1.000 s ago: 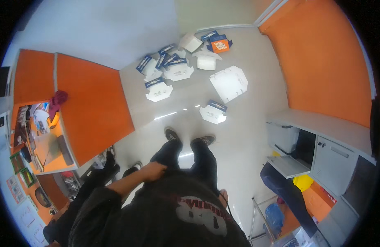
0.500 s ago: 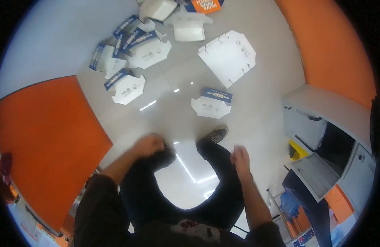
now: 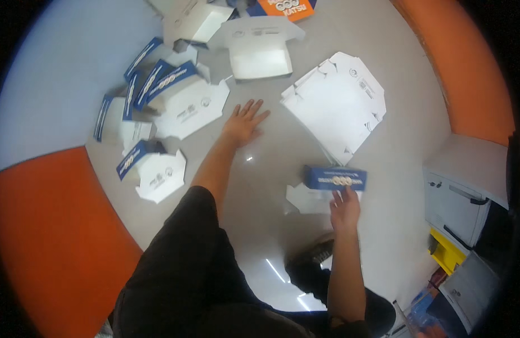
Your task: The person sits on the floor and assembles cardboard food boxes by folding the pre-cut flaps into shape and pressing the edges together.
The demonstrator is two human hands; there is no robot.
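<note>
My left hand [image 3: 244, 125] is stretched out over the tiled floor with its fingers spread, holding nothing. It is between a group of folded cardboard boxes and a stack of flat white box blanks [image 3: 341, 101]. A small blue-and-white cardboard box [image 3: 322, 178] sits alone on the floor to the right, its white flap [image 3: 306, 198] toward me. My right hand [image 3: 345, 209] is over that flap, fingers apart and tips at the box's blue side. Whether the fingertips press on the box I cannot tell. Part of the flap is hidden under this hand.
Several blue-edged white boxes [image 3: 184, 110] crowd the left, with an open white box [image 3: 260, 59] and an orange-and-blue box [image 3: 288, 8] at the back. An orange panel [image 3: 57, 208] stands left. Grey lockers [image 3: 457, 203] and a yellow object [image 3: 447, 250] are at the right. My shoe [image 3: 322, 252] shows below.
I have leaned forward, so the boxes look nearer. My left hand has moved from beside my knee out over the floor. My right hand has reached forward to the lone box.
</note>
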